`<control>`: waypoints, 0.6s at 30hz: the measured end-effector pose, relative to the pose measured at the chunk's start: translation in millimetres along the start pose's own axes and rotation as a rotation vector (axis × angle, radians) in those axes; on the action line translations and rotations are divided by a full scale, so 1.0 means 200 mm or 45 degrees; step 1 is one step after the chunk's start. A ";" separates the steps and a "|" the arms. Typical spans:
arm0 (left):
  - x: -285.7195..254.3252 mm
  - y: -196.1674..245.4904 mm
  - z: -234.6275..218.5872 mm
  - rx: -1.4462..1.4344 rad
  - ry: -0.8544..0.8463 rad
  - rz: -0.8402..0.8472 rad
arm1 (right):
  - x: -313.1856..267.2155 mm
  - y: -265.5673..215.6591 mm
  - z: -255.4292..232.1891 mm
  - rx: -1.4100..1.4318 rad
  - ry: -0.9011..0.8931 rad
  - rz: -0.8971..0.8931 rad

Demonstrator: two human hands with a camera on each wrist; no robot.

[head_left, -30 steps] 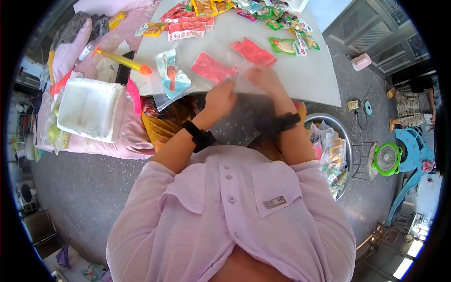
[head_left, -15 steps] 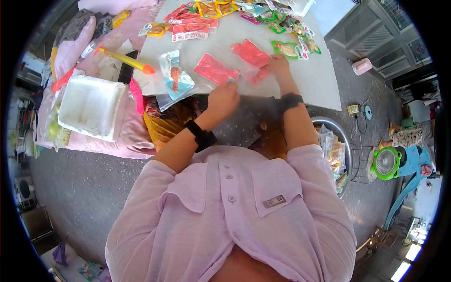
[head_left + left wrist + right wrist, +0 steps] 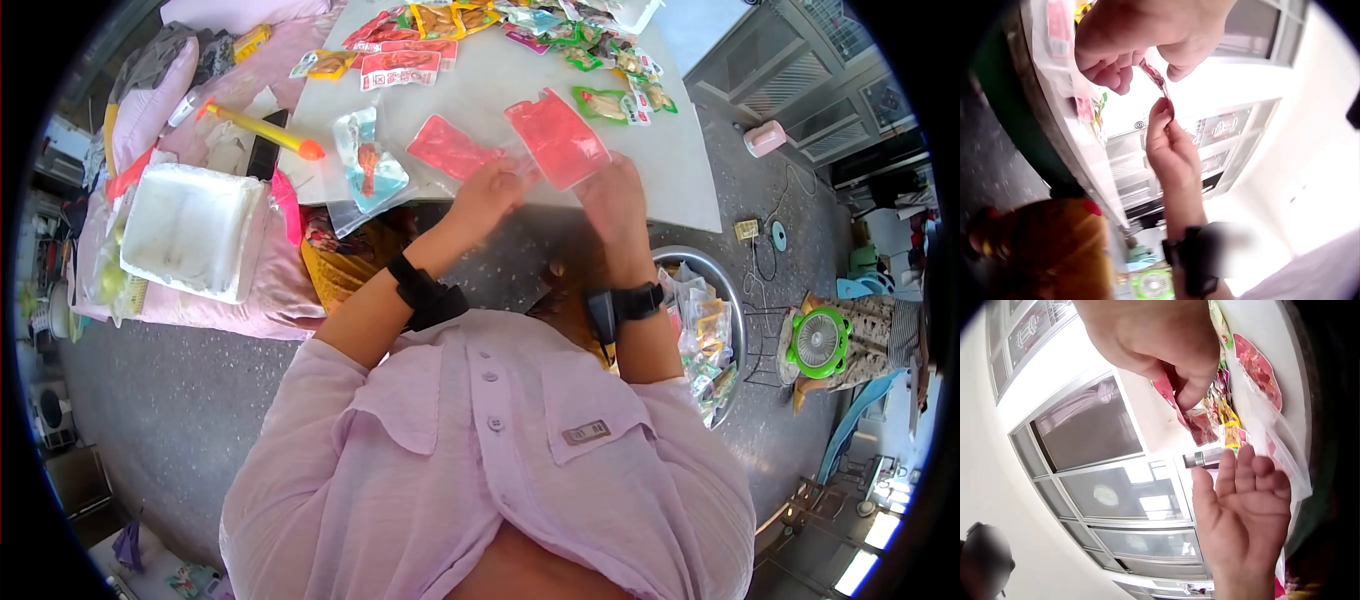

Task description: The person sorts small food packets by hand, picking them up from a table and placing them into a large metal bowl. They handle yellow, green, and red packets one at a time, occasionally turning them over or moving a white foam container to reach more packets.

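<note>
My right hand (image 3: 615,205) pinches a flat red food packet (image 3: 555,140) by its near edge, tilted up over the table. Thumb and fingers meet on this packet (image 3: 1200,427) in the right wrist view. My left hand (image 3: 488,200) is just left of it, holding nothing. In the right wrist view the left hand (image 3: 1244,509) shows its palm, fingers loosely bent and apart. The packet (image 3: 1155,76) appears edge-on between both hands in the left wrist view. A second red packet (image 3: 450,148) lies on the table beside a blue-and-white packet (image 3: 370,155).
Red, yellow and green food packets (image 3: 605,103) lie along the table's (image 3: 680,190) far side. A metal basin (image 3: 738,330) of packets stands on the floor at right. At left are a white foam box (image 3: 190,235) and a yellow pump (image 3: 262,130).
My right hand took hold of the right red packet and raised it off the table, drawing it nearer to me. My left hand moved slightly right, away from the other red packet.
</note>
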State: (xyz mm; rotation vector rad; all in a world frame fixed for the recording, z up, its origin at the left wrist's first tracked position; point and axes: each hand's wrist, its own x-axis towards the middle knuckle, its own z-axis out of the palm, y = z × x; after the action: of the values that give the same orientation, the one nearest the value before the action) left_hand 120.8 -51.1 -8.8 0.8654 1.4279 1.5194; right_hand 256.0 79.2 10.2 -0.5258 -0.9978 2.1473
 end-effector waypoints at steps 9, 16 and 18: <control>-0.11 0.12 0.01 -0.170 -0.345 -0.136 | -0.28 -0.01 -0.07 -0.353 -0.117 0.358; -0.11 0.11 0.00 0.607 -0.989 -0.289 | -0.31 -0.12 -0.02 -0.840 -0.484 0.332; -0.11 0.16 -0.01 0.664 -0.866 -0.192 | -0.31 -0.11 -0.03 -0.807 -0.470 0.320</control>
State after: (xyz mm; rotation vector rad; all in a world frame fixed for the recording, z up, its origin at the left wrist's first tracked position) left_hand 124.2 -72.2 24.9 1.3852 1.3267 0.6238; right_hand 310.6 46.8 27.6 -0.5777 -1.9352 2.1635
